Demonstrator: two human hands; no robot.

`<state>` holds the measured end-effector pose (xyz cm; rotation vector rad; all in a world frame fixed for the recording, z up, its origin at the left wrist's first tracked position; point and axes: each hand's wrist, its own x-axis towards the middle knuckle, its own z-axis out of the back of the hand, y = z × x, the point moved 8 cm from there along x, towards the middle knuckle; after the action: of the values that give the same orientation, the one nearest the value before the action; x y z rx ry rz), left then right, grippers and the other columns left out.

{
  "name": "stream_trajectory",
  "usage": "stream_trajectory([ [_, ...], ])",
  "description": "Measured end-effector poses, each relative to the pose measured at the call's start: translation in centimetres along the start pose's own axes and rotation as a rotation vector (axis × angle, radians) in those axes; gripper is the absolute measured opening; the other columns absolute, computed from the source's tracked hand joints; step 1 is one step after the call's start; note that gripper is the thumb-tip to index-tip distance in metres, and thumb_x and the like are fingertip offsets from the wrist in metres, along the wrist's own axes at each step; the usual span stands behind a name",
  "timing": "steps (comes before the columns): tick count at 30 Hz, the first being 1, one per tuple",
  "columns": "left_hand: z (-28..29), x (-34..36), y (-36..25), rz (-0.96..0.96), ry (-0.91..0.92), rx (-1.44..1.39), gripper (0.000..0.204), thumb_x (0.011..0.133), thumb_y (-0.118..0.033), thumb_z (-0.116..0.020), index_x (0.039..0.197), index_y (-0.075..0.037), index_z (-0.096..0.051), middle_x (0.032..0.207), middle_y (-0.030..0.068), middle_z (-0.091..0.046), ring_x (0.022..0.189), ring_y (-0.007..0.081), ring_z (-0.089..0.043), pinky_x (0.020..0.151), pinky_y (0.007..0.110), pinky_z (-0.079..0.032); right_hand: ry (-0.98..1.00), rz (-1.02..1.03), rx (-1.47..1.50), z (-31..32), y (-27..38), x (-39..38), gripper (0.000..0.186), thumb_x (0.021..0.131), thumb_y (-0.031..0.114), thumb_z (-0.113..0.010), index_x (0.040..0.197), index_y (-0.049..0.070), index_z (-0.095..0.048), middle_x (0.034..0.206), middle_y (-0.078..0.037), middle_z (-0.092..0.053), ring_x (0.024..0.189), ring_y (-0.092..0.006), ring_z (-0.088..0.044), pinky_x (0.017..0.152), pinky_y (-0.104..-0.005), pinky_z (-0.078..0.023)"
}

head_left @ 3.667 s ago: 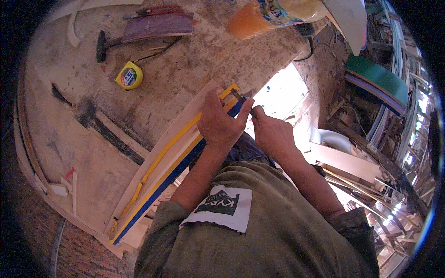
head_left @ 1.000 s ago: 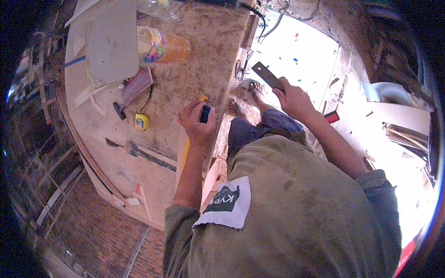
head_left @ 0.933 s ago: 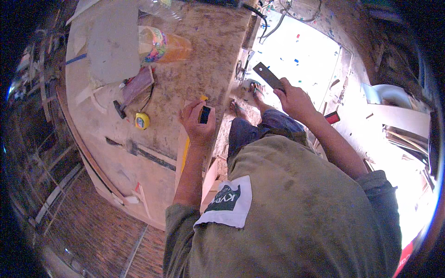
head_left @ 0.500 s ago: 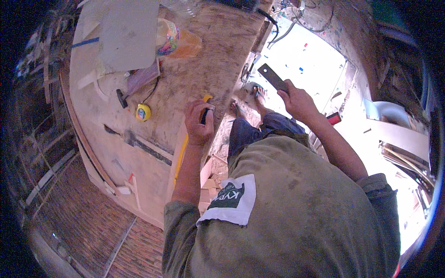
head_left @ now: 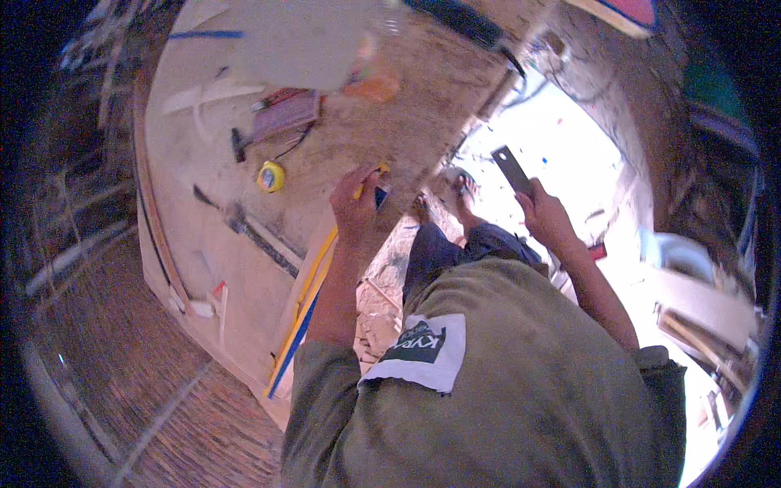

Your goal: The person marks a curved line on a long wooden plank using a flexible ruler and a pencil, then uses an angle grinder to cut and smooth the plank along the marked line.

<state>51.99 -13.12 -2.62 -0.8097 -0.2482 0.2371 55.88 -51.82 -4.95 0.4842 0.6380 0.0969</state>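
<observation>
My left hand (head_left: 356, 203) is closed around the upper end of a long, narrow yellow-and-blue tool (head_left: 303, 313). It runs down along the bench edge beside my forearm; its exact kind is unclear. My right hand (head_left: 549, 213) grips a dark flat bar (head_left: 512, 169) with a hole near its far end, held up off the bench's right side. On the bench left of my left hand lie a yellow tape measure (head_left: 270, 176), a hammer-like tool (head_left: 237, 145) with a dark head, and a purplish block (head_left: 285, 115).
A pale sheet (head_left: 293, 41) covers the bench's far part, beside an orange bag (head_left: 374, 84). A long dark strip (head_left: 264, 244) lies across the worktop (head_left: 244, 293). Wood scraps (head_left: 378, 329) litter the floor below the bench edge. A red object (head_left: 598, 251) is behind my right forearm.
The view has shifted, so the bench things appear farther right. The blue edge of the tool in my left hand now shows. My right hand still holds the bar, now tilted more upright.
</observation>
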Motion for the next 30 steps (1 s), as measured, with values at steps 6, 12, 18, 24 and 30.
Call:
stream_trajectory([
  [6, 2.0, 2.1, -1.3, 0.072, -0.176, -0.003, 0.015, 0.089, -0.011, -0.073, 0.103, -0.007, -0.075, 0.098, 0.0162, -0.074, 0.091, 0.0369, -0.070, 0.082, 0.046, -0.056, 0.034, 0.029, 0.151, -1.8, -2.2, 0.8, 0.052, 0.105, 0.033, -0.055, 0.138, -0.005, -0.042, 0.066, -0.014, -0.064, 0.050, -0.0237, -0.065, 0.047, -0.0389, -0.053],
  [12, 2.6, 2.9, -3.8, -0.136, -0.426, 0.120, 0.025, 0.093, -0.015, -0.065, 0.115, -0.004, -0.069, 0.103, 0.0211, -0.070, 0.097, 0.0416, -0.067, 0.083, 0.050, -0.055, 0.120, -0.021, 0.315, -1.7, -1.2, 0.8, 0.040, 0.105, 0.033, -0.056, 0.126, 0.000, -0.048, 0.065, -0.010, -0.058, 0.048, -0.0195, -0.060, 0.039, -0.0353, -0.052],
  [18, 5.4, -3.9, -3.9, -0.033, -0.471, 0.178, 0.025, 0.080, -0.010, -0.070, 0.105, -0.005, -0.069, 0.103, 0.0190, -0.067, 0.095, 0.0414, -0.065, 0.084, 0.049, -0.054, 0.327, 0.100, 0.239, -2.4, 3.2, 1.8, 0.034, 0.105, 0.032, -0.057, 0.121, 0.002, -0.050, 0.065, -0.006, -0.058, 0.047, -0.0162, -0.056, 0.042, -0.0333, -0.045],
  [24, 10.5, -12.4, -10.4, 0.134, -0.648, -0.034, 0.018, 0.070, -0.010, -0.073, 0.085, -0.006, -0.065, 0.096, 0.0150, -0.060, 0.092, 0.0395, -0.062, 0.082, 0.048, -0.051, 0.469, 0.317, 0.258, -2.6, 10.3, 1.1, 0.024, 0.103, 0.025, -0.057, 0.114, 0.004, -0.055, 0.067, -0.005, -0.058, 0.052, -0.0144, -0.061, 0.043, -0.0307, -0.052],
  [30, 7.6, -21.3, -7.2, 0.345, -0.412, -0.295, 0.033, 0.078, -0.024, -0.081, 0.103, -0.006, -0.069, 0.104, 0.0167, -0.065, 0.097, 0.0347, -0.067, 0.087, 0.044, -0.054, 0.529, 0.588, 0.143, -5.0, 21.2, -5.1, 0.024, 0.106, 0.025, -0.053, 0.110, 0.001, -0.054, 0.067, -0.008, -0.061, 0.055, -0.0185, -0.065, 0.048, -0.0348, -0.053],
])
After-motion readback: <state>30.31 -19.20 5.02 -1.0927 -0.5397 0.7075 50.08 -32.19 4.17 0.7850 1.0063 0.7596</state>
